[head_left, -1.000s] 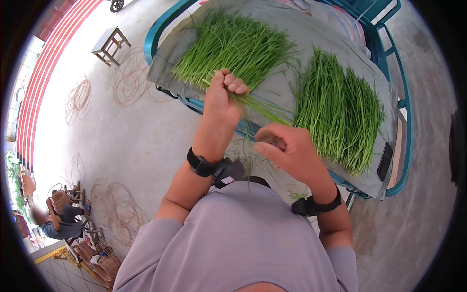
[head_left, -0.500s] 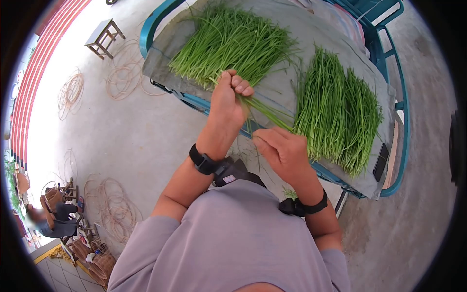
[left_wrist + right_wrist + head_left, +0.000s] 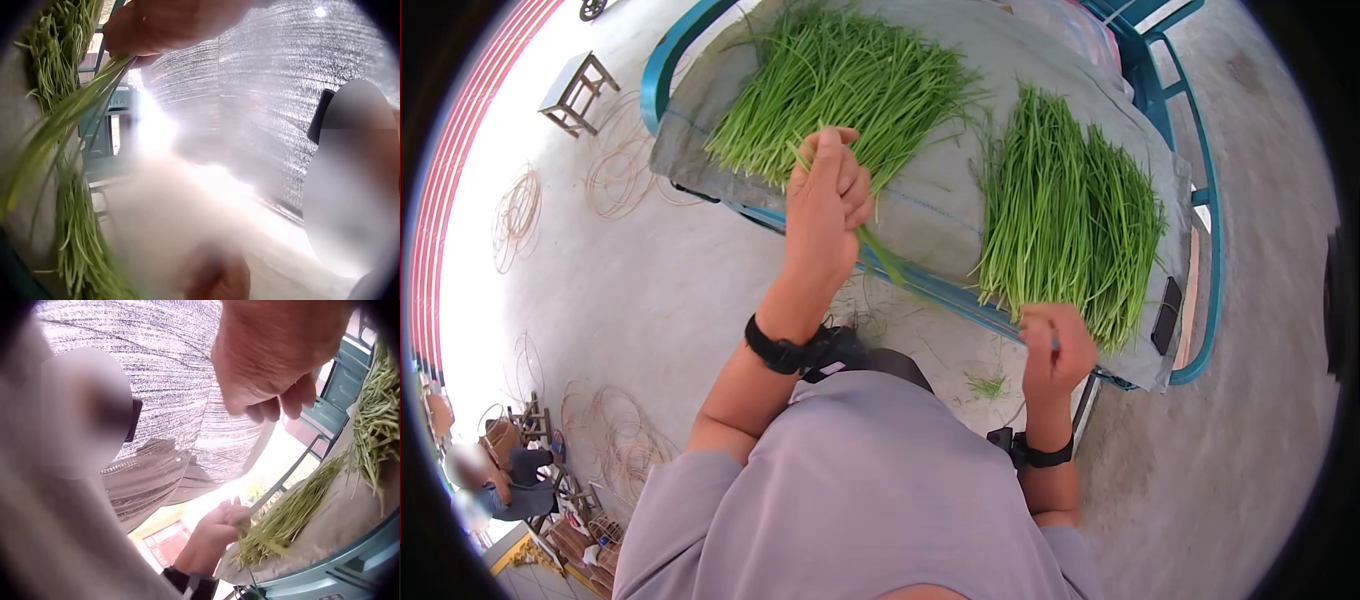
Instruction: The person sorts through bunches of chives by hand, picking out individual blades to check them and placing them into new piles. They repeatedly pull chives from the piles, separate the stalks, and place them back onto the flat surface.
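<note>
Away from the left hand's strands, the right hand had swung outward and down toward the near end of the right-hand pile since the previous head view, while the left hand kept its grip beside the other pile.

At the left, a broad pile of green stems lay on a grey sheet spread over a blue-green railed frame. Just in front of it, the left hand's fingers were curled round a small bunch of stems, whose trailing part hung down to the right, past the frame's near edge. Further right, a tuft of green scraps lay on the floor. The right hand's fingers were bent in toward the palm; blur hid whether they pinched a thin strand. Just beyond that hand lay the second pile, with a dark, flat object near its right side.

The step in hand looked like picking loose or spoilt strands off the held bunch, with the right hand apparently between pulls. The next move seemed to call for a steady left grip, the right fingers freed of any scrap, and a light pinch on stray blades alone so that sound stems stayed whole.
</note>
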A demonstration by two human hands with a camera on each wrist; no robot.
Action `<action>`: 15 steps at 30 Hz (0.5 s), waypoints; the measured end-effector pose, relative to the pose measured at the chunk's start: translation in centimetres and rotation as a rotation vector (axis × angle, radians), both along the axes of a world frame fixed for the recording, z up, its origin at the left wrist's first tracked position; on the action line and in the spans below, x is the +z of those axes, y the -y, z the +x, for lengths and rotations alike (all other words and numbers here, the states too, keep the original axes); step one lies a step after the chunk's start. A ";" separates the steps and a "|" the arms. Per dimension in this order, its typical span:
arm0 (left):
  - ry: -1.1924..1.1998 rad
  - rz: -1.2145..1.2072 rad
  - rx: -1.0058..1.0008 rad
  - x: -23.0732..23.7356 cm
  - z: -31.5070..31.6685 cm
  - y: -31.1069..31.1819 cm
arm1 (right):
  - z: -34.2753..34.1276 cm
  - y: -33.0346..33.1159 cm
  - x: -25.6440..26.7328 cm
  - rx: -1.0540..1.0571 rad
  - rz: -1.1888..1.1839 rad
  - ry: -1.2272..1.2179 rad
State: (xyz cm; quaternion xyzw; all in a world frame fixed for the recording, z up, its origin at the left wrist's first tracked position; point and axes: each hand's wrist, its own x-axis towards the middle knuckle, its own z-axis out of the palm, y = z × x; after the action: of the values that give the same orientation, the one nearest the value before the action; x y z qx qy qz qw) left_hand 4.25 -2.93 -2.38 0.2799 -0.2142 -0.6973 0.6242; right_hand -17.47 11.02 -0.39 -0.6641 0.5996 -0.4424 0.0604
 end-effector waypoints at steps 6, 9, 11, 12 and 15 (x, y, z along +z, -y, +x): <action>0.414 -0.014 -0.301 -0.5 0.8 -1.0 | -0.7 3.1 -0.2 -0.216 0.163 -0.412; 0.512 -0.032 -0.420 -0.9 0.1 -2.0 | -0.3 3.8 -1.7 -0.140 0.208 -0.566; 0.553 -0.080 -0.480 -1.5 -0.6 -2.7 | -0.4 4.0 -3.0 -0.071 0.199 -0.611; 0.592 -0.125 -0.509 -2.1 -0.8 -2.9 | -0.6 4.1 -3.5 -0.040 0.187 -0.613; 0.636 -0.264 -0.508 -4.2 -1.7 -3.0 | -0.5 4.0 -3.6 -0.035 0.159 -0.514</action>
State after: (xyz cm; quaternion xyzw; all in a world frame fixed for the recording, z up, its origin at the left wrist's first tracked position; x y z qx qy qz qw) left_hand 2.56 0.08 -6.60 0.3368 -0.5455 -0.6746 0.3659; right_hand -17.92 7.00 -4.01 -0.7373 0.6396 -0.2119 -0.0495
